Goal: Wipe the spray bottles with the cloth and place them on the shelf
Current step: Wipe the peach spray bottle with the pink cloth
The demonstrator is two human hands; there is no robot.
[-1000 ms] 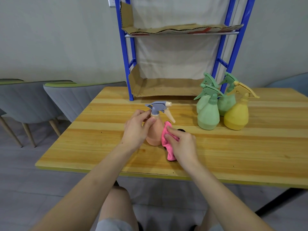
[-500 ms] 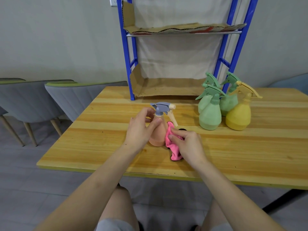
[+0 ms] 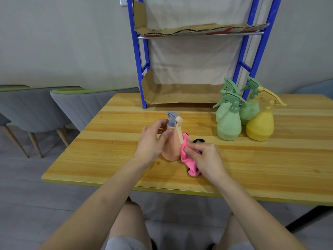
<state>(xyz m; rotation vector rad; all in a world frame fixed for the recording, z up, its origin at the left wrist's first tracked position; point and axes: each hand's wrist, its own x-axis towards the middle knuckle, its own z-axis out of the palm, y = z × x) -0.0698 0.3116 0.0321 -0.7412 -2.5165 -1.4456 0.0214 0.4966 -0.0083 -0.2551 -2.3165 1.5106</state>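
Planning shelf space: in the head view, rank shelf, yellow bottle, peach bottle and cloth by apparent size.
1. shelf, largest by far.
2. yellow bottle and peach bottle: they look alike; the peach one is nearer and partly covered, so unranked.
3. cloth, smallest, though bunched and partly hidden.

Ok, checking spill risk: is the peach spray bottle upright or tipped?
Upright. The peach plastic spray bottle stands base-down on the wooden table, grey trigger head on top, left hand holding its neck.
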